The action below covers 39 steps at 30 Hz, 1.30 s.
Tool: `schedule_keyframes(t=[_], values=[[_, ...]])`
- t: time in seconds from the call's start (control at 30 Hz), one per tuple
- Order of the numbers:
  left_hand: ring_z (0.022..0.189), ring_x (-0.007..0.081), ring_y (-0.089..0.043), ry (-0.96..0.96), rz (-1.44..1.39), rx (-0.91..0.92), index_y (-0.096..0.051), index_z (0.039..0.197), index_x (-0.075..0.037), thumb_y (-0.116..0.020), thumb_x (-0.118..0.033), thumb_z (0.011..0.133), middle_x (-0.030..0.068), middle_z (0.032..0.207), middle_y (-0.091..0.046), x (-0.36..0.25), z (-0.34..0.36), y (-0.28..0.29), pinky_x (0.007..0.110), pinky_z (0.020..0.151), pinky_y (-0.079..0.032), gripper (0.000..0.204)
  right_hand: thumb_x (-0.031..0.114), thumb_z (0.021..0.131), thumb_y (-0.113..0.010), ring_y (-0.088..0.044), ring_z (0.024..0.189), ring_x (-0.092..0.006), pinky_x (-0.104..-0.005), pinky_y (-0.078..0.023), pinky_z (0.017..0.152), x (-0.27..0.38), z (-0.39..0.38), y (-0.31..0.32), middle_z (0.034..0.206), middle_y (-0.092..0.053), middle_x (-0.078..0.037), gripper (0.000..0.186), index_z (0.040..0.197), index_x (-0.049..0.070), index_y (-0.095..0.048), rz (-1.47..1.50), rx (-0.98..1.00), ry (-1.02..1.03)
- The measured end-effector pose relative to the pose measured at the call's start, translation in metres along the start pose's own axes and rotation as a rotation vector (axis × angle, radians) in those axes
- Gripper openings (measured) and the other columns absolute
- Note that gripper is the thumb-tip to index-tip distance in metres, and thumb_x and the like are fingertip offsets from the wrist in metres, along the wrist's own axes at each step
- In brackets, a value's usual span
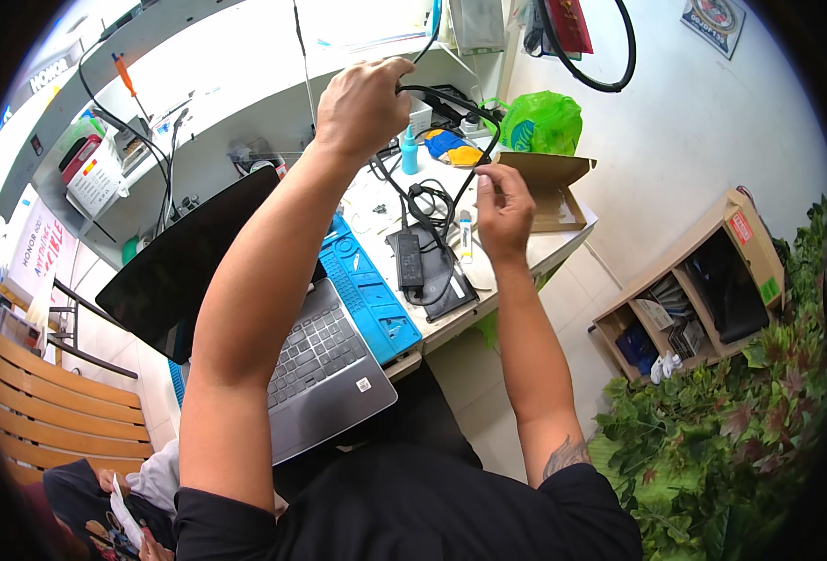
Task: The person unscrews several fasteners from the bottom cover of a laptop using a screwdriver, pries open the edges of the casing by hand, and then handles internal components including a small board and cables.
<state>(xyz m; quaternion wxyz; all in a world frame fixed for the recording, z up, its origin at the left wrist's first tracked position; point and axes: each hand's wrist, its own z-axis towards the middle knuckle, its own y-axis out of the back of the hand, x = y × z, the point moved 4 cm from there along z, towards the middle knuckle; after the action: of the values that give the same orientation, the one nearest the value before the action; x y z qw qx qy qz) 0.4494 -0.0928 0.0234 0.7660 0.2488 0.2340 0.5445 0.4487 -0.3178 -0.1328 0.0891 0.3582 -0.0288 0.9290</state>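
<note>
My left hand [366, 105] is raised over the far side of the desk, its fingers closed around a black power cable [451, 97]. From there the cable loops over to the right and down. Lower and to the right, my right hand [507, 210] has its fingers curled, with the cable at its fingertips. Below the hands, a black power adapter [409, 262] with more coiled cord rests on a flat dark device [443, 297]. An open grey laptop [329, 351] stands nearer to me, tilted, its screen [189, 262] partly hidden behind my left arm.
A blue work mat [366, 290] lies beside the laptop. Farther back are a light-blue bottle [409, 154], a green plastic bag [544, 122] and an open cardboard box [553, 201]. A wooden shelf unit [661, 323] stands right; a person [123, 505] sits lower left near a slatted bench [58, 402].
</note>
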Motion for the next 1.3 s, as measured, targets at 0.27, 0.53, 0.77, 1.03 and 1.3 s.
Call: schedule_keyframes(t=[0.27, 0.53, 0.77, 1.03, 1.3], values=[[0.113, 0.0367, -0.077, 0.28, 0.009, 0.193, -0.076, 0.132, -0.006, -0.069, -0.027, 0.096, 0.0199, 0.122, -0.079, 0.016, -0.018, -0.019, 0.045, 0.105, -0.058, 0.042, 0.023, 0.099, -0.08, -0.077, 0.078, -0.0298, -0.0388, -0.06, 0.075, -0.031, -0.023, 0.005, 0.093, -0.081, -0.022, 0.027, 0.11, -0.001, -0.082, -0.52, 0.521, -0.384], [0.111, 0.0216, -0.073, 0.039, -0.574, 0.466, -0.086, 0.121, -0.014, -0.079, 0.003, 0.092, 0.0065, 0.119, -0.076, 0.011, -0.023, -0.019, 0.036, 0.099, -0.059, 0.034, 0.013, 0.11, -0.068, -0.069, 0.09, -0.0102, -0.0275, -0.06, 0.07, -0.013, 0.023, 0.04, 0.105, -0.077, -0.003, 0.018, 0.122, 0.003, -0.078, 0.225, -0.129, -0.331], [0.11, 0.0267, -0.073, -0.053, -0.587, 0.543, -0.084, 0.126, -0.015, -0.08, 0.0, 0.092, 0.0121, 0.118, -0.075, -0.002, -0.009, -0.096, 0.038, 0.099, -0.058, 0.037, 0.01, 0.103, -0.073, -0.074, 0.086, -0.0213, -0.0346, -0.059, 0.078, -0.002, 0.116, 0.026, 0.1, -0.08, -0.012, 0.017, 0.114, 0.001, -0.081, -0.302, 0.252, 0.119], [0.11, 0.0413, -0.077, 0.117, -0.072, 0.691, -0.079, 0.117, -0.01, -0.072, -0.019, 0.091, 0.019, 0.111, -0.081, 0.001, -0.006, -0.227, 0.052, 0.097, -0.061, 0.029, 0.01, 0.097, -0.069, -0.075, 0.111, -0.0391, -0.0503, -0.058, 0.099, -0.098, 0.217, -0.025, 0.115, -0.079, -0.018, 0.02, 0.112, 0.005, -0.082, -0.94, 0.951, 0.151], [0.133, 0.0407, -0.067, 0.038, 0.036, 0.834, -0.044, 0.162, 0.004, -0.066, -0.012, 0.092, 0.0204, 0.156, -0.053, 0.002, 0.018, -0.315, 0.049, 0.109, -0.057, 0.076, 0.003, 0.089, -0.073, -0.079, 0.108, -0.0389, -0.0487, -0.064, 0.093, -0.166, 0.248, -0.067, 0.113, -0.082, -0.019, 0.017, 0.102, 0.003, -0.084, -1.199, 1.265, 0.333]])
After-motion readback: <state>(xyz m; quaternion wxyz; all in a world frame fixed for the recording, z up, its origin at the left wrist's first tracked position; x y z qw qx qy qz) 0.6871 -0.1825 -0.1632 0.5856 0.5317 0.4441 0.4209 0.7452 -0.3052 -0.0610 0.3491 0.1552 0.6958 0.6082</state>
